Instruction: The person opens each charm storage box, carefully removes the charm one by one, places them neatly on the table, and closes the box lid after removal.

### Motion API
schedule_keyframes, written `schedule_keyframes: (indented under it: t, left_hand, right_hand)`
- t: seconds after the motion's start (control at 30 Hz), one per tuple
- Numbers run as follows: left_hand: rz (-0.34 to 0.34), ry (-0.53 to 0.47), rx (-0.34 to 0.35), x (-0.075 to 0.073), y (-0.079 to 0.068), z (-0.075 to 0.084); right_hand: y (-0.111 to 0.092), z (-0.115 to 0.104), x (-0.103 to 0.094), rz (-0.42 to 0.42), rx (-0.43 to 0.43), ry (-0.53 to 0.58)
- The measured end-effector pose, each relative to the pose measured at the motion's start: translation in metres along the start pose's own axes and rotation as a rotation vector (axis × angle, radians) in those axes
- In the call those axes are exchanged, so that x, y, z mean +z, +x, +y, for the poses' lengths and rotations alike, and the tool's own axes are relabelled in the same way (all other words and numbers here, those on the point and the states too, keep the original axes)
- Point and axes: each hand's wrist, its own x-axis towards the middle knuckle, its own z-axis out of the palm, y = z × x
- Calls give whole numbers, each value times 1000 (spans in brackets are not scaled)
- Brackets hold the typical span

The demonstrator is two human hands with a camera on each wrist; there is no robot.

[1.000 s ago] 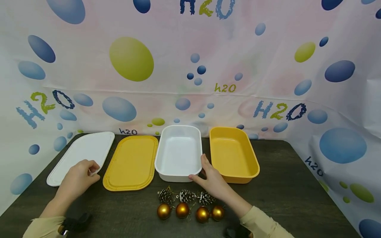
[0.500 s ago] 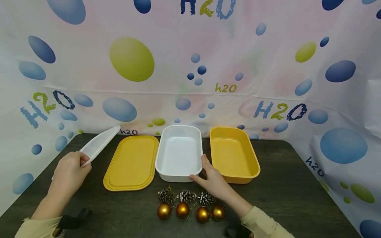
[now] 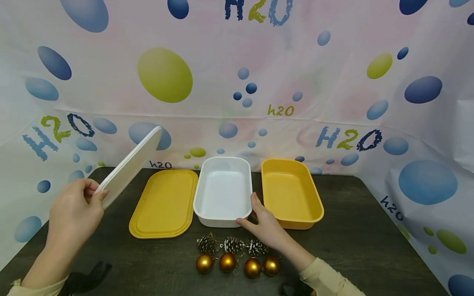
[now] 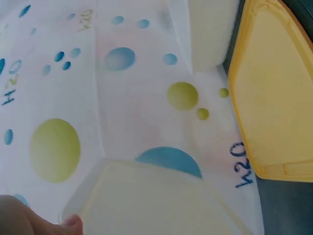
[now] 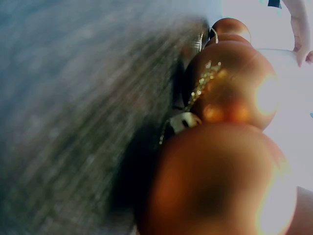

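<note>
My left hand point(image 3: 75, 209) pinches the near edge of a white plastic lid point(image 3: 130, 167), which is raised off the table and tilted steeply, its far end up. In the left wrist view the lid point(image 4: 156, 205) fills the bottom, with the thumb at its edge. At the middle stands a white rectangular container point(image 3: 222, 193) with nothing in it. Its near right corner is touched by my right hand point(image 3: 267, 226), thumb at the front and extended fingers along the side. A yellow lid point(image 3: 164, 203) lies flat between the white lid and the white container.
A yellow container point(image 3: 290, 193) stands right of the white one. Before them lie a row of frosted pine cones point(image 3: 233, 244) and several gold Christmas balls point(image 3: 227, 262), close to my right forearm. A dotted curtain point(image 3: 222, 82) hangs behind the dark table point(image 3: 370, 246).
My left hand has lifted the white lid off the table, tilting it up and moving slightly left and nearer. The right hand stays at the white container's corner.
</note>
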Motion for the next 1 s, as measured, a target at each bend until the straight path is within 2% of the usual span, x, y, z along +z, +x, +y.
schedule_keyframes:
  t: [0.17,0.27,0.43,0.57,0.63,0.83,0.9,1.0]
  left_hand:
    - [92,-59,17,-2,-6,10]
    - [119,-117,6,-1,-9,15]
    - [71,-250,-51,4,-12,24]
    - [29,-374,-121,11,-14,31]
    - [12,-486,-151,16,-16,34]
    - [-57,-983,-224,33,-21,39]
    - [-110,-1122,-245,37,-24,39]
    - [-224,-1270,-281,43,-27,38]
  right_hand:
    - [0,1,0,0,-3,4]
    - [0,1,0,-2,-5,2]
    - [0,2,1,1,-9,0]
    - [0,2,1,1,-15,4]
    - [0,2,1,-1,-16,7]
    - [0,1,0,3,-14,-2]
    - [0,0,-1,12,-13,-31]
    - [-1,-2,-2,24,-9,-75]
